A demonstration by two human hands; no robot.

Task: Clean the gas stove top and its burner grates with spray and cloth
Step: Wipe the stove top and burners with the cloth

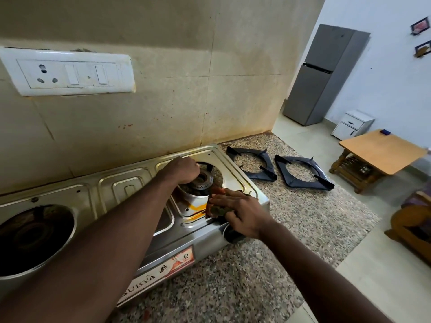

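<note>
A steel two-burner gas stove (130, 190) stands on a speckled granite counter against the tiled wall. My left hand (183, 170) reaches over the right burner (203, 183), fingers curled around its edge. My right hand (242, 212) presses a red and green cloth (215, 209) flat on the stove top just in front of that burner, beside an orange stain. Two dark burner grates (253, 165) (304, 172) lie on the counter to the right of the stove. No spray bottle is in view.
The left burner well (35, 236) is open and dark. A stove knob (233, 235) sits under my right wrist. A switchboard (67, 71) hangs on the wall. Beyond the counter edge stand a grey fridge (324, 75), a white cabinet (353, 124) and a wooden table (380, 151).
</note>
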